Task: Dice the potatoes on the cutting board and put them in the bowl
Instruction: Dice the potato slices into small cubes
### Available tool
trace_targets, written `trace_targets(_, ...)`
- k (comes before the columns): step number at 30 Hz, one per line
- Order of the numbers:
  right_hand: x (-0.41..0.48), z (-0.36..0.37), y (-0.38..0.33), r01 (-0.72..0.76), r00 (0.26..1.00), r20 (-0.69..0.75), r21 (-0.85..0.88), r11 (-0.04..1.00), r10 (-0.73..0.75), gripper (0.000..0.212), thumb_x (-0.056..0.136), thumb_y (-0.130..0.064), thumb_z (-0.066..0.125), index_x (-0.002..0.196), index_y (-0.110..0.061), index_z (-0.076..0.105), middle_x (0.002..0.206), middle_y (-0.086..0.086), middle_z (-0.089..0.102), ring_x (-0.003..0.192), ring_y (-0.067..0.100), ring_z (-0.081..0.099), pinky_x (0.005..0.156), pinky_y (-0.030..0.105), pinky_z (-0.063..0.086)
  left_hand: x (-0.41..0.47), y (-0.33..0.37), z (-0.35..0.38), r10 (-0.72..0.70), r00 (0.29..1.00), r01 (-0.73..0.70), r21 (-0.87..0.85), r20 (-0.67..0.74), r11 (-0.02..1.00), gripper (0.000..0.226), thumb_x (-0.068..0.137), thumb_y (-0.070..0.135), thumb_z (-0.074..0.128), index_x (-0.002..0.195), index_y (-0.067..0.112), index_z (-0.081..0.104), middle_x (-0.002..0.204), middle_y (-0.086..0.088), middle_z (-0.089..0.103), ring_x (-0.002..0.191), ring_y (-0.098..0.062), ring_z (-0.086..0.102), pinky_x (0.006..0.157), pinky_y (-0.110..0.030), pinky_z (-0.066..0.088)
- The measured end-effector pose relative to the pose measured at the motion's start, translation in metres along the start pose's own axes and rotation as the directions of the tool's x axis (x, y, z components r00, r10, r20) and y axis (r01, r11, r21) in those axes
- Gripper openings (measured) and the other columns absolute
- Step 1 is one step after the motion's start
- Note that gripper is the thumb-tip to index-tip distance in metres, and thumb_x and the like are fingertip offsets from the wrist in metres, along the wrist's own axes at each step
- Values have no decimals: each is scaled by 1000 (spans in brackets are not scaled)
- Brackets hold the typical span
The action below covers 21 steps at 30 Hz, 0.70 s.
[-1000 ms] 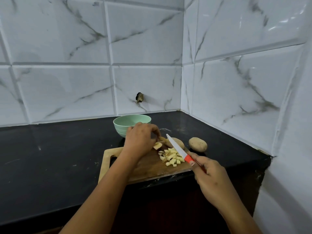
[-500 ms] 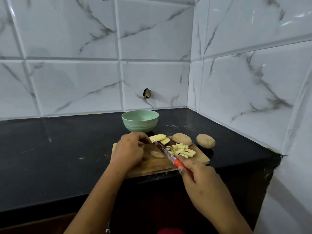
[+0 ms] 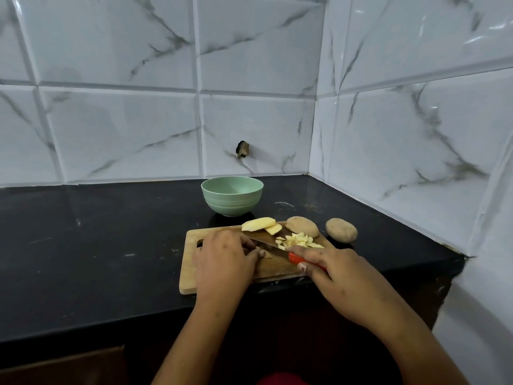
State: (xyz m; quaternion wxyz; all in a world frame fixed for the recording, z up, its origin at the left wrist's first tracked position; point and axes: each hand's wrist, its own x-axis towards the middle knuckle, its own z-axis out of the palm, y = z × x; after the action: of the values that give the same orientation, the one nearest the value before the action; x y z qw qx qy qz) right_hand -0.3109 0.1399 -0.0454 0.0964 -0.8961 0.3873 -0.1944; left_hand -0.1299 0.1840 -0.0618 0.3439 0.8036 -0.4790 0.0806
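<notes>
Left hand [image 3: 224,259]: palm down on the cutting board [image 3: 188,273], wrist low, fingers curled, tips pinning a small potato piece [image 3: 267,255] that is mostly hidden.

Right hand [image 3: 333,273]: wrapped round the red handle of the knife [image 3: 263,242], one finger laid forward along the top. The blade slants away and leftward, crossing just ahead of the left fingertips.

Diced potato [image 3: 301,240]: loose heap just beyond the right hand.

Potato slices [image 3: 261,225]: beyond the left fingertips, at the board's far edge.

Half potato [image 3: 302,226]: beyond the dice, on the board's far right corner.

Whole potato [image 3: 341,230]: off the board, beyond and right of the right hand.

Bowl [image 3: 231,195]: green, upright, well beyond the left hand.

Edges: the board's near side lies close to the counter [image 3: 97,245] front. The tiled wall [image 3: 416,162] closes the right side. Black counter runs wide to the left of the left hand.
</notes>
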Motion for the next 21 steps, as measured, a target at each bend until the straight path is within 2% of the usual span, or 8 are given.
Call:
trace_targets(2, 1, -2, 2, 11, 1000, 14, -1, 1000, -11, 37, 100, -44, 37, 135, -59, 37, 127, -15, 52, 76, 1, 51, 59, 16, 41, 1, -1, 0, -22, 1000, 22, -31, 6, 999, 17, 80, 50, 67, 91, 39, 71, 99, 19, 64, 99, -5, 51, 84, -30, 46)
trace_targets(5, 0, 4, 1, 14, 1000, -9, -56, 998, -14, 39, 100, -47, 35, 137, -58, 35, 122, -12, 52, 66, -1, 44, 53, 15, 31, 2, -2, 1, -33, 999, 34, -67, 13, 997, 10, 80, 46, 69, 86, 39, 72, 95, 20, 65, 95, -4, 52, 83, -31, 48)
trace_targets(7, -2, 10, 1, 27, 999, -37, -82, 996, -30, 40, 99, -49, 33, 137, -60, 33, 136, -9, 47, 66, -2, 40, 54, 14, 31, 2, -1, 2, -40, 999, 41, -73, 10, 996, 8, 80, 44, 69, 85, 38, 72, 93, 20, 65, 95, -5, 52, 83, -33, 49)
trace_targets(9, -5, 10, -2, 30, 998, -46, -76, 997, -34, 40, 99, -50, 33, 138, -60, 31, 142, -9, 41, 74, -1, 45, 61, 15, 40, 2, -1, 3, -43, 999, 43, -63, 5, 997, 9, 81, 43, 69, 85, 36, 72, 93, 18, 64, 95, -6, 52, 84, -33, 49)
trace_targets(13, -11, 2, -16, 19, 999, -22, -165, 986, -23, 43, 102, -44, 30, 143, -54, 26, 124, -10, 53, 78, 4, 52, 68, 23, 51, 5, -1, 5, -42, 999, 43, -69, 25, 997, 9, 81, 42, 70, 83, 34, 72, 93, 18, 63, 96, -8, 52, 85, -32, 48)
trace_targets(15, -7, 3, -21, 15, 1000, 3, -279, 960, -15, 47, 103, -37, 33, 146, -50, 19, 116, -8, 56, 77, 7, 50, 65, 25, 48, 8, -2, 6, -55, 997, 59, -83, 50, 995, 9, 80, 43, 70, 82, 34, 71, 93, 18, 63, 95, -7, 53, 83, -33, 50)
trace_targets(17, 1, 12, -26, 15, 1000, 28, -373, 928, -5, 58, 101, -28, 42, 149, -45, 12, 102, -6, 57, 81, 11, 53, 56, 25, 41, 9, -2, 7, -71, 996, 76, -82, 62, 994, 9, 79, 43, 71, 80, 34, 70, 90, 17, 63, 94, -7, 54, 82, -34, 51)
trace_targets(21, 14, 21, -33, 16, 1000, 20, -375, 927, -9, 60, 100, -22, 42, 149, -40, 13, 78, -7, 42, 71, 13, 47, 46, 24, 29, 8, -2, 7, -91, 995, 95, -87, 47, 992, 10, 78, 43, 72, 80, 33, 71, 89, 16, 63, 94, -7, 55, 81, -34, 51)
